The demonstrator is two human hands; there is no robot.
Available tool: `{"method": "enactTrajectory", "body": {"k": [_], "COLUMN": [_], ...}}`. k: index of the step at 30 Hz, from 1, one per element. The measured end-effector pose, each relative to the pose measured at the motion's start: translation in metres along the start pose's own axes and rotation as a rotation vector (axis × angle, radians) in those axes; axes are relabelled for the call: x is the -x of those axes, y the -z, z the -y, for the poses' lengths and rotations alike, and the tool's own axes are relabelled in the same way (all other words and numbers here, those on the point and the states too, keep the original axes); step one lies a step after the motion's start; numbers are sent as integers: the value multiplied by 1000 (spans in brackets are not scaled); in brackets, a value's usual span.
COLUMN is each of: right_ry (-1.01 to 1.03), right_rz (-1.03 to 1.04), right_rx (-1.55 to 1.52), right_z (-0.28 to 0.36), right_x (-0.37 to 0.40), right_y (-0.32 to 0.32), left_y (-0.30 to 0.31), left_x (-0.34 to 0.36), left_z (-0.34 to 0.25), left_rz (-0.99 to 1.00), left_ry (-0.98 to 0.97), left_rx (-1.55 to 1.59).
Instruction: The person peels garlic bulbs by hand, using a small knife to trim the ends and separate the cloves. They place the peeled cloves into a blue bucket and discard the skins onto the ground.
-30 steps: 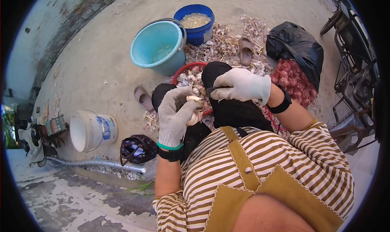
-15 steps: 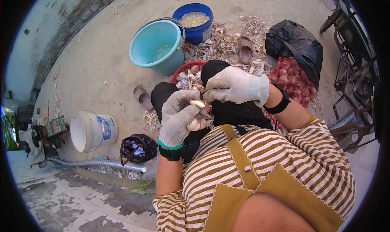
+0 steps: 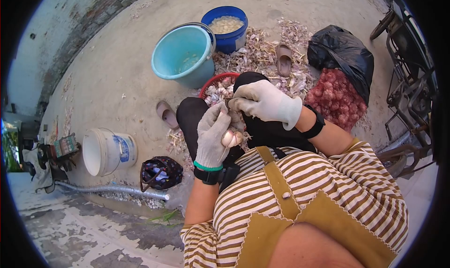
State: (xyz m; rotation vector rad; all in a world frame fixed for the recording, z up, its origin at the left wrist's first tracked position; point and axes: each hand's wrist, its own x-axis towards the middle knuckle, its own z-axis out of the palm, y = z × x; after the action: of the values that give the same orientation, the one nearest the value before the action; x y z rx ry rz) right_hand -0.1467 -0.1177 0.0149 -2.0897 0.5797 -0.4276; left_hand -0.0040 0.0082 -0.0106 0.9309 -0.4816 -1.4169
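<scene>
My left hand (image 3: 213, 134) clasps a garlic bulb (image 3: 231, 137); my right hand (image 3: 262, 101) pinches at its top, both hands touching above the basket (image 3: 212, 80).

Concrete floor (image 3: 117, 80). Far side: teal bucket (image 3: 180, 57) touching blue bucket (image 3: 229, 33). Garlic skins (image 3: 262, 52) strewn beside them, one sandal (image 3: 283, 59) on the skins, the other sandal (image 3: 166, 114) well apart. Red basin (image 3: 216, 79) just beside the teal bucket. Right: black bag (image 3: 340, 50), mesh sack (image 3: 335, 99). Left wall side: white bucket (image 3: 108, 150), dark bag (image 3: 161, 172), pipe (image 3: 112, 189).
</scene>
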Motion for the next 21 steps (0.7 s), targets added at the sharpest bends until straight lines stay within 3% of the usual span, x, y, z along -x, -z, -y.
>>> {"method": "enactTrajectory", "body": {"k": [2,4,5,6,8,14,16,21], "right_ry": [-364,-431,-412,-409,-353,-449,-455,-469], "right_rz": [-2,-105,-57,-56,79,30,0,90], "right_rx": [-416,-396,-103,-103,317,55,66,24], "right_z": [5,-4,-15,-15,-8,-16,-18,-12], "right_x": [-1,-4,-5,-1,8,15,13,20], "right_y": [8,19,24,27,32,30,30,30], "left_y": [2,2,2,3,14,67,85,90], "left_x": [1,3,3,2,-6,-102,-147,-160], "left_z": [3,4,2,0,-2,-48,-72,-79], "left_rz": [-22,-45,-47,-50,-56,-199,-357,-277], "left_ry": [-15,-30,-46,-63,-46,-30,11,12], "left_rx": [35,71,99,126,124,155,54,141]}}
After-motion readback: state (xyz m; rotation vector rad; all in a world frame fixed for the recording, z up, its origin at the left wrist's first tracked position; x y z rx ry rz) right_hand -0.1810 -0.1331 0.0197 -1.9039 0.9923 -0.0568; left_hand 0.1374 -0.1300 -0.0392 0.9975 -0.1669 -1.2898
